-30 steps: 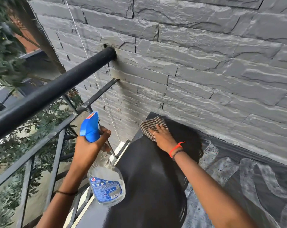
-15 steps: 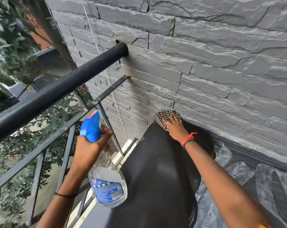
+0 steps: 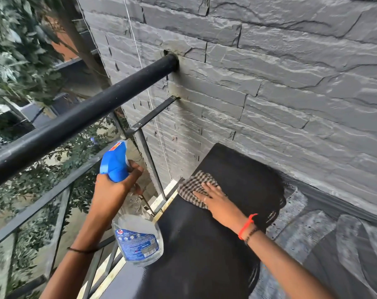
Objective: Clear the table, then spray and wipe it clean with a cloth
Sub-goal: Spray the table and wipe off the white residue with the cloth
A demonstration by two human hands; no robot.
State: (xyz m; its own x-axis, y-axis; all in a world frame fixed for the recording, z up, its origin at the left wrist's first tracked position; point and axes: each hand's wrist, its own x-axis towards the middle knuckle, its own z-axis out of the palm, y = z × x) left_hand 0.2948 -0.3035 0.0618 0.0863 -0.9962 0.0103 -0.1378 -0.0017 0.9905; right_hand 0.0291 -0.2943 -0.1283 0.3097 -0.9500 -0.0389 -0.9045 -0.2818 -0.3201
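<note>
A dark table top (image 3: 205, 244) runs along a grey stone wall; its left part is wet and black, its right part streaked grey. My right hand (image 3: 217, 201) presses flat on a brown checked cloth (image 3: 194, 186) near the table's left edge. My left hand (image 3: 112, 188) grips the neck of a clear spray bottle (image 3: 138, 240) with a blue trigger head, held upright to the left of the table, over the railing side.
The grey stone wall (image 3: 280, 93) stands right behind the table. A thick black handrail (image 3: 79, 119) and thinner railing bars (image 3: 146, 152) run along the left. Trees lie beyond the railing. A thin white cord hangs down the wall.
My right hand has drawn the cloth from the far corner back towards me and to the left edge. The bottle stays in my left hand, barely moved.
</note>
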